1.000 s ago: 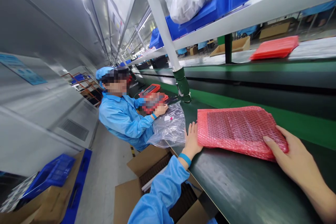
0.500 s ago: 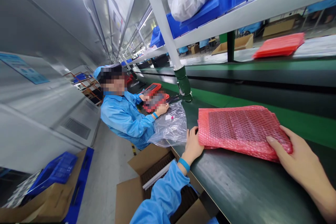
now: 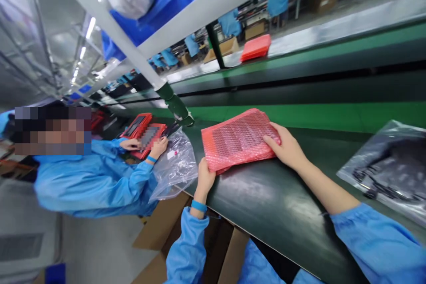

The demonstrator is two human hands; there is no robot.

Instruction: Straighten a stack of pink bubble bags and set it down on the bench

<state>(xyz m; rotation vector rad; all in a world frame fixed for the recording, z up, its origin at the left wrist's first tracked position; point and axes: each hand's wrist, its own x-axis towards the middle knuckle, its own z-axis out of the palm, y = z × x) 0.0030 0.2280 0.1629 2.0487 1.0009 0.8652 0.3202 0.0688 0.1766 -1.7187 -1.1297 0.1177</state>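
A stack of red bubble-wrap bags point(image 3: 240, 141) lies in front of me at the dark green work surface; a darker shape shows through the top bag. My left hand point(image 3: 205, 176) is closed on its near left corner, thumb at the edge. My right hand point(image 3: 289, 145) grips the right end, with the thumb on top and the fingers behind. Whether the stack rests fully on the surface or is slightly raised, I cannot tell.
A co-worker point(image 3: 100, 182) at the left handles red bags point(image 3: 156, 140) beside a clear plastic bag point(image 3: 176, 164). An open carton point(image 3: 159, 226) stands below the edge. At right lies a bag of black cables point(image 3: 392, 168). A green-wrapped post point(image 3: 175, 104) rises behind.
My view has swung to the right, bringing the bag of black cables into sight. Both hands keep hold of the red stack, which looks tilted more up to the right.
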